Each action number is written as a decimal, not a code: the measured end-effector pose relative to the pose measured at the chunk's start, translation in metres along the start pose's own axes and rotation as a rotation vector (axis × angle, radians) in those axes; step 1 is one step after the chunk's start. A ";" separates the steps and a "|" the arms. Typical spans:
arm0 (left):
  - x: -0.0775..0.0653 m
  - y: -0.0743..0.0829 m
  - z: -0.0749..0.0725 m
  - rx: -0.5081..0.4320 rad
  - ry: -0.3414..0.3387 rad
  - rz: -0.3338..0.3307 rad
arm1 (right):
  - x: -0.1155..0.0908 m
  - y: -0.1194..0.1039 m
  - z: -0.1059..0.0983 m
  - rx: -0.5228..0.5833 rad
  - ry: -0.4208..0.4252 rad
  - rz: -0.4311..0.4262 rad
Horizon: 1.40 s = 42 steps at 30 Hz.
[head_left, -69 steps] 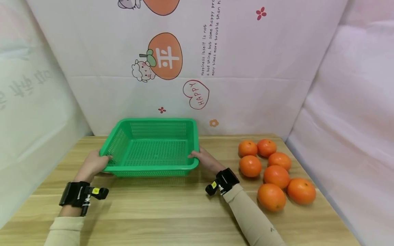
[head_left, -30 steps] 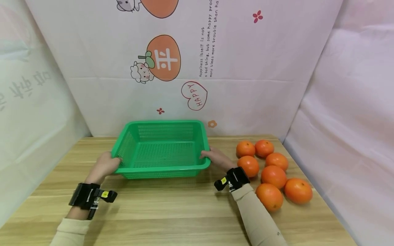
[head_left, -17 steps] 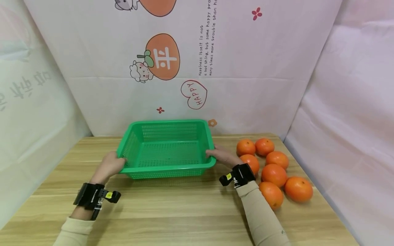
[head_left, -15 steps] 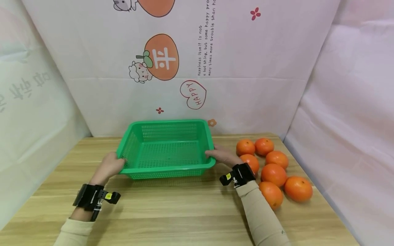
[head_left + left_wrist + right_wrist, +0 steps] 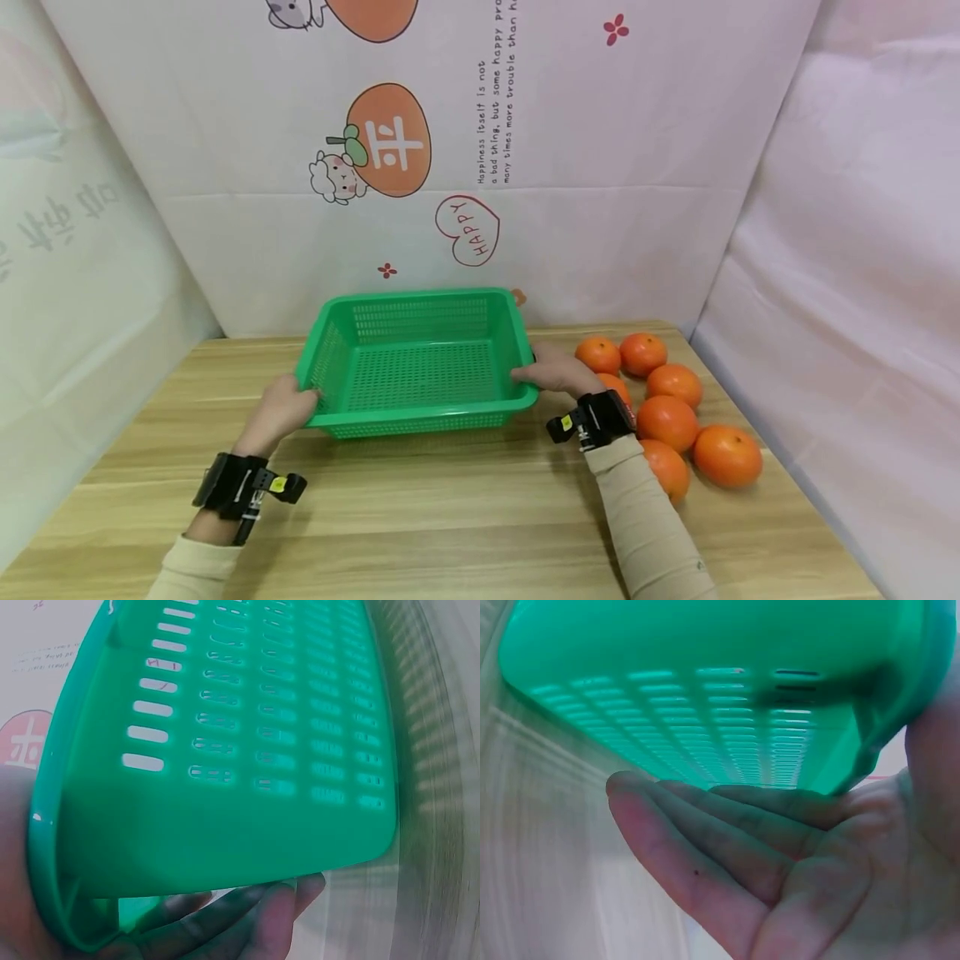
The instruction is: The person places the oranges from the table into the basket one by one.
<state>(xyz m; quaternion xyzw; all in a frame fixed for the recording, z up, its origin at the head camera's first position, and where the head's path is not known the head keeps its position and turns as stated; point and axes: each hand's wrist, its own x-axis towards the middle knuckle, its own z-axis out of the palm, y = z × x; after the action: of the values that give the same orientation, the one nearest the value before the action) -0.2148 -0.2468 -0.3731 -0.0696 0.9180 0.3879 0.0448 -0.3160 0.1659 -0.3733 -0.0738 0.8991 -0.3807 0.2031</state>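
Observation:
A green plastic basket (image 5: 420,372) with slotted sides sits at the back of the wooden table, its bare perforated bottom showing. My left hand (image 5: 282,410) grips its rim by the near left corner, thumb over the edge. In the left wrist view the fingers (image 5: 274,922) reach along the outside of the basket wall. At the near right corner my right hand (image 5: 553,371) holds the opposite rim, thumb on the inner side. The right wrist view has the fingers (image 5: 705,877) extended against the outer wall.
Several orange mandarins (image 5: 667,423) lie grouped on the right of the wooden table (image 5: 420,525), some partly covered by my right wrist and sleeve (image 5: 645,517). A printed white cloth (image 5: 600,167) hangs behind the table, with more white cloth at both sides.
Both hands have moved to the right together with the basket, closer to the mandarins. My right forearm now covers more of the nearest mandarins.

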 end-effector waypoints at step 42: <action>-0.004 0.015 0.018 -0.032 -0.049 0.035 | -0.024 0.004 -0.020 -0.224 0.033 -0.138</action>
<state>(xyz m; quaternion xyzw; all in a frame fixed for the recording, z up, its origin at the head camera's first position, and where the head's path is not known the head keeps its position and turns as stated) -0.2125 -0.2233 -0.3742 -0.0447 0.9113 0.4050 0.0595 -0.3028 0.1889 -0.3559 -0.1514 0.9319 -0.2923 0.1522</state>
